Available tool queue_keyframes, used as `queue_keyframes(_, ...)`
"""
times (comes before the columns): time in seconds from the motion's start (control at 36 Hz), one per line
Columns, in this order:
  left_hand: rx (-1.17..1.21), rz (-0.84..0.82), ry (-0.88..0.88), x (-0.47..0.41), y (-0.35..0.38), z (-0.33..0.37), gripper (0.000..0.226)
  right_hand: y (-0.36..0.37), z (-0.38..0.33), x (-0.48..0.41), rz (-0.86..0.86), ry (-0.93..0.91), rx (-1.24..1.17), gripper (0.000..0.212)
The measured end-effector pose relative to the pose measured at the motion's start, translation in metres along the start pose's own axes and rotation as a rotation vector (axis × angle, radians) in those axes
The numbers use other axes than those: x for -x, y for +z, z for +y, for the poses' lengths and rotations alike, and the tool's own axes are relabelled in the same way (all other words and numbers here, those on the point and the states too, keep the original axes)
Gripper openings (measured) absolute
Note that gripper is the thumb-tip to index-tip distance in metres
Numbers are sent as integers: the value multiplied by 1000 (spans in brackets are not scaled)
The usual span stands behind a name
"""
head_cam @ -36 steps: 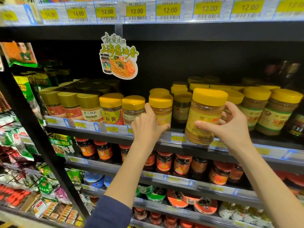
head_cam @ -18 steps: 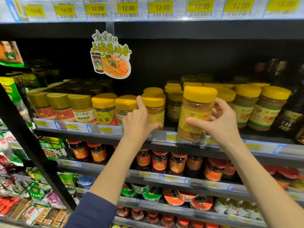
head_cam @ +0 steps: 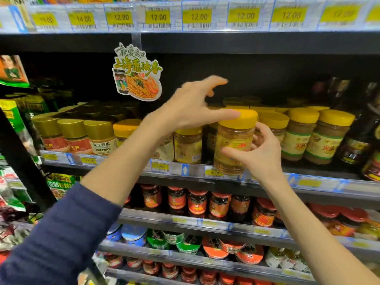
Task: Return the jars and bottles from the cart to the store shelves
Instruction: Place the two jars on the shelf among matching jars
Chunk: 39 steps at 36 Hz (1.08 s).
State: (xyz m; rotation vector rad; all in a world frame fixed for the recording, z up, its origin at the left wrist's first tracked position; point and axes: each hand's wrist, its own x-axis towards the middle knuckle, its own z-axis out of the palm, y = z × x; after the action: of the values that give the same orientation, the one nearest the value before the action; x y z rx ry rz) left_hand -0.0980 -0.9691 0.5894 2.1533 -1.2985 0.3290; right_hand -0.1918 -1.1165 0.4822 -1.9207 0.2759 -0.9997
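Observation:
My right hand (head_cam: pixel 260 153) grips a clear jar with a yellow lid (head_cam: pixel 234 140), upright, its base level with the front rail of the middle shelf (head_cam: pixel 320 183). My left hand (head_cam: pixel 193 105) hovers above the jar row with fingers spread; its thumb tip touches the held jar's lid. Similar yellow-lidded jars (head_cam: pixel 299 132) stand in rows behind and to the right. A yellow-lidded jar (head_cam: pixel 188 145) stands just left of the held one, partly hidden by my left forearm.
Gold-lidded jars (head_cam: pixel 98 136) fill the shelf's left part. A paper promo sign (head_cam: pixel 136 73) hangs from the upper shelf's price rail (head_cam: pixel 197 17). Dark bottles (head_cam: pixel 357 140) stand at the far right. Red-lidded jars (head_cam: pixel 197 200) line the shelf below.
My left hand has left the shelf jar it rested on and risen, opening over the held jar's lid. The held jar stays in my right hand at the shelf front.

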Motion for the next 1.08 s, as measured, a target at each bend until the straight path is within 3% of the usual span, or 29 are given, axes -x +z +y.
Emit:
queue_keyframes(0.08,-90,-257,5,-22,6,8,84,3,1,1,22,6,42,86)
queue_keyframes(0.22,-27,-470,-81,-45,23,11,82,7,5,1,55,35,80,89)
queue_keyframes(0.47,37,-432,19,-59,35,2,74,4,9,-4,83,36,99,101)
queue_keyframes(0.61,-29,-369,48,-64,36,-2,82,-2,8,-8,42,-10,120,104)
queue_keyframes(0.83,-54,-409,10,-66,38,-12,81,-16,16,-10,-161,-23,-35,91)
queue_keyframes(1.08,-86,-448,-44,-76,37,-26,74,-44,34,-5,-294,-117,171,77)
